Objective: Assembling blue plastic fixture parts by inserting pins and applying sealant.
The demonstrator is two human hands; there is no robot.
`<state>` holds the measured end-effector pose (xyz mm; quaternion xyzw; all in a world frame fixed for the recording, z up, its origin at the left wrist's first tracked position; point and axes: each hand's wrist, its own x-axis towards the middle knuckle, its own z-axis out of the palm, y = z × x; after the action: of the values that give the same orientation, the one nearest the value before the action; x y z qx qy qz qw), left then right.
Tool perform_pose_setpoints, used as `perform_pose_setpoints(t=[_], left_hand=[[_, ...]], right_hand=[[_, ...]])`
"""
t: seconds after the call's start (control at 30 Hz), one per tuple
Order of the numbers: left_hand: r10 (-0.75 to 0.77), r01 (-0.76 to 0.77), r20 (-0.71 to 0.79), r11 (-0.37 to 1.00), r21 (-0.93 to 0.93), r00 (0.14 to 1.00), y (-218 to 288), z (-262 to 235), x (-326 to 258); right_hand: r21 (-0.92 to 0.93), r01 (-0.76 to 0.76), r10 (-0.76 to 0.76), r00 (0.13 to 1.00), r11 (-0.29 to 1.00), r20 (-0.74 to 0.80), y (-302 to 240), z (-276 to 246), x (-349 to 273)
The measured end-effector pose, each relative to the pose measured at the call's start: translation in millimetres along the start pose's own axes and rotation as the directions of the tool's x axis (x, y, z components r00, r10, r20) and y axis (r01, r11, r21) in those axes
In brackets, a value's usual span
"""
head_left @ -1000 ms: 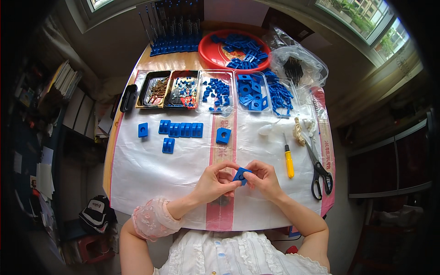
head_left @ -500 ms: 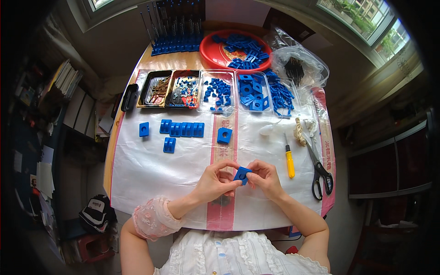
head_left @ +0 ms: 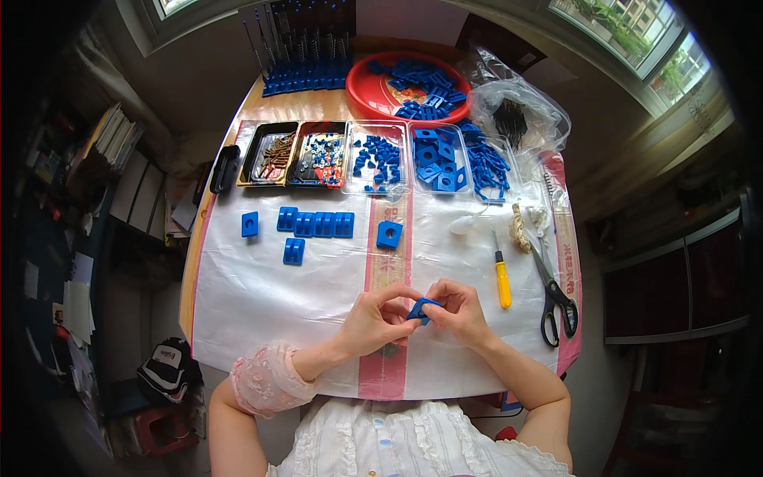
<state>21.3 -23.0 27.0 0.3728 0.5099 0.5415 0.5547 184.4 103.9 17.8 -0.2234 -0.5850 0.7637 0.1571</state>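
A small blue plastic part (head_left: 422,309) is held between the two hands, just above the near edge of the table (head_left: 218,191) and over the white sheet (head_left: 262,302) that covers it. The part is pinched from the left by the fingertips of the left hand (head_left: 375,322) and from the right by those of the right hand (head_left: 462,312), so that it sits in the narrow gap where the fingers of both hands meet. Only a corner of the part is seen; the rest is hidden by the fingers.

Both forearms are brought in from the lower edge and angled inward toward each other. The left wrist is wrapped in a pink lace cuff (head_left: 266,378); the right forearm is bare. Both hands are curled, knuckles up, with the fingers bent around the part rather than spread.

Just to the right of the right hand a yellow-handled screwdriver (head_left: 501,278) is laid on the sheet, and beyond it a pair of black-handled scissors (head_left: 554,292). Farther up the sheet a single blue block (head_left: 389,234) and a row of blue blocks (head_left: 315,223) are set out, well apart from the hands. Behind them clear trays of blue parts (head_left: 421,159) are lined up.
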Motion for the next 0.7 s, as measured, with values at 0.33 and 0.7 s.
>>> perform_pose_setpoints(t=[0.33,0.7], left_hand=[[-0.063,0.064,0.01,0.997,-0.053,0.998,4.3,-1.2,0.9],[-0.094,0.089,-0.021,0.982,-0.167,0.995,-0.1,-5.6,5.8]], right_hand=[[-0.018,-0.004,0.004,1.0,1.0,-0.022,2.1,-1.0,2.2],[0.047,0.013,-0.012,1.0,0.999,-0.012,5.4,-6.3,2.6]])
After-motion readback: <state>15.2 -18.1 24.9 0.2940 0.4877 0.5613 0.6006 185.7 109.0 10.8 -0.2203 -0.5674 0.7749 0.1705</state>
